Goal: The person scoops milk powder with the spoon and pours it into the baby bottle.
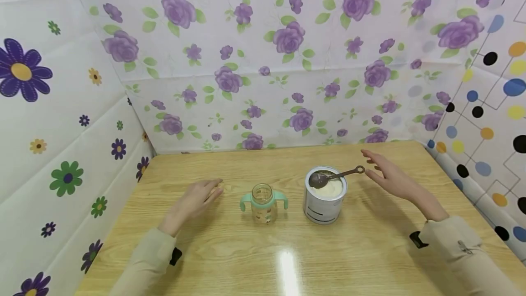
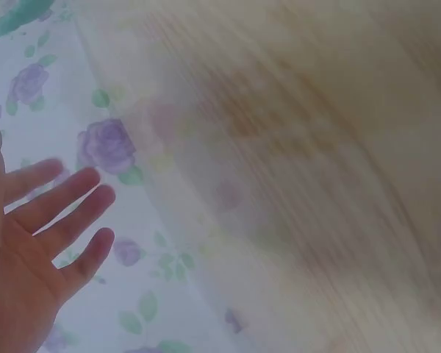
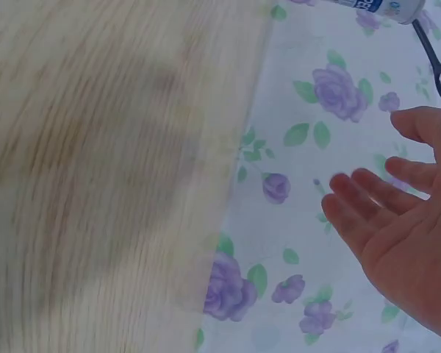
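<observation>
A clear baby bottle (image 1: 265, 216) with a mint-green two-handled collar stands uncapped on the table. To its right is an open tin (image 1: 323, 209) of cream-coloured powder. A dark spoon (image 1: 343, 174) lies across the tin's mouth, bowl over the powder, its ringed handle sticking out to the right. My left hand (image 1: 198, 199) is held left of the bottle, fingers extended, touching nothing. Just beyond the spoon's handle end, my right hand (image 1: 390, 178) hovers with loose fingers and holds nothing. The right wrist view shows the spoon handle (image 3: 432, 62) near that hand's thumb.
The wooden table (image 1: 230, 250) carries the bottle and tin. A rose-patterned cloth (image 1: 263, 99) hangs behind it, with a flowered cloth (image 1: 67, 127) on the left and a dotted one (image 1: 489, 118) on the right. Dark wrist bands show at both cuffs.
</observation>
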A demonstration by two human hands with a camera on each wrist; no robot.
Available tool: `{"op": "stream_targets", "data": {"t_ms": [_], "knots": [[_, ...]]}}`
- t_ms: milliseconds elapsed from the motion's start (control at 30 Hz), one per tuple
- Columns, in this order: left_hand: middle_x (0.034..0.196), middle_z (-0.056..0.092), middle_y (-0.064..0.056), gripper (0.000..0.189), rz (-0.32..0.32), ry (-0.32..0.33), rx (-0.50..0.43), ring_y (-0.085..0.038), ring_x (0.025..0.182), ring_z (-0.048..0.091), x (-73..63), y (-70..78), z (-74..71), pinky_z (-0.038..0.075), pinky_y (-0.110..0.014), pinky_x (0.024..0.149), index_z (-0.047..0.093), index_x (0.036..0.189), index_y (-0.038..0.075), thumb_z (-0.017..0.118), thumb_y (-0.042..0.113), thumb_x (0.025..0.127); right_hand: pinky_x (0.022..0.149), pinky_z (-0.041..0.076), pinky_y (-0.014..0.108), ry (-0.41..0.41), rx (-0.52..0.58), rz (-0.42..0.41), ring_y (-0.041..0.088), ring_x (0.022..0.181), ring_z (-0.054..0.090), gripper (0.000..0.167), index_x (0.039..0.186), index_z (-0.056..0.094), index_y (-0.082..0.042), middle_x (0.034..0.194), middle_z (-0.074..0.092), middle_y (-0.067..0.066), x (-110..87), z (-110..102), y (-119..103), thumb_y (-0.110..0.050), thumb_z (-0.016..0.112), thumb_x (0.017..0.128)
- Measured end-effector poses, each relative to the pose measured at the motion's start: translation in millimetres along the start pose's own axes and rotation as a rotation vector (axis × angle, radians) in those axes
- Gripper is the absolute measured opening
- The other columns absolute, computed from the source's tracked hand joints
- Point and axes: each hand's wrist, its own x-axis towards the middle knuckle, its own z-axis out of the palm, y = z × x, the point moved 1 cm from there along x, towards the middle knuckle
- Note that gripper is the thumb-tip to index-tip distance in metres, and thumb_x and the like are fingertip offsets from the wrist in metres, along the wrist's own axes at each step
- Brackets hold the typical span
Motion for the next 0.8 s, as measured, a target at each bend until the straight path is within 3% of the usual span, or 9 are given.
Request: {"op": "stream_targets", "data": {"t_ms": [167, 300, 400, 633, 800], "knots": [[0.121, 0.067, -0.015, 0.042, -0.004, -0.026, -0.017, -0.032, 0.109, 0.064, 4.5, 2.4, 5.3, 0.053, -0.048, 0.094, 0.063, 0.125, 0.003, 0.042, 0.033, 0.105, 0.095, 0.048, 0.061, -0.007, 0.053, 0.009, 0.045, 0.119, 0.054, 0.056, 0.153, 0.024, -0.006, 0.140, 0.047, 0.027, 2.7, 0.4, -2.4, -0.018, 0.047, 0.104], [0.122, 0.067, -0.014, 0.039, -0.040, -0.059, -0.110, -0.030, 0.108, 0.065, 6.7, 4.5, 6.6, 0.055, -0.046, 0.092, 0.063, 0.126, 0.003, 0.043, 0.029, 0.105, 0.089, 0.057, 0.039, -0.020, 0.071, 0.002, 0.033, 0.111, 0.063, 0.048, 0.149, 0.035, -0.008, 0.129, 0.059, 0.020, 4.7, 1.8, -2.2, -0.018, 0.047, 0.104], [0.120, 0.068, -0.013, 0.034, -0.040, -0.061, -0.167, -0.027, 0.105, 0.066, 8.8, 8.4, 6.3, 0.056, -0.045, 0.089, 0.063, 0.125, 0.003, 0.046, 0.023, 0.104, 0.085, 0.057, 0.025, -0.041, 0.145, 0.007, 0.022, 0.104, 0.067, 0.045, 0.146, 0.040, -0.008, 0.122, 0.063, 0.018, 5.5, 2.7, -2.3, -0.017, 0.048, 0.103], [0.113, 0.070, -0.015, 0.027, 0.043, -0.042, -0.259, -0.022, 0.092, 0.069, 12.2, 20.6, 8.9, 0.058, -0.045, 0.082, 0.064, 0.121, -0.001, 0.052, 0.013, 0.101, 0.084, 0.058, 0.028, -0.078, 0.317, 0.006, 0.017, 0.099, 0.068, 0.042, 0.143, 0.044, -0.003, 0.116, 0.061, 0.020, 6.3, 4.0, -4.7, -0.013, 0.049, 0.103], [0.114, 0.070, -0.016, 0.029, 0.062, -0.072, -0.298, -0.024, 0.097, 0.069, 14.5, 27.0, 7.9, 0.058, -0.043, 0.083, 0.064, 0.122, 0.000, 0.050, 0.015, 0.102, 0.084, 0.058, 0.025, -0.089, 0.346, -0.004, 0.017, 0.098, 0.068, 0.041, 0.141, 0.048, -0.005, 0.114, 0.061, 0.008, 6.8, 5.0, -7.5, -0.014, 0.052, 0.101]]}}
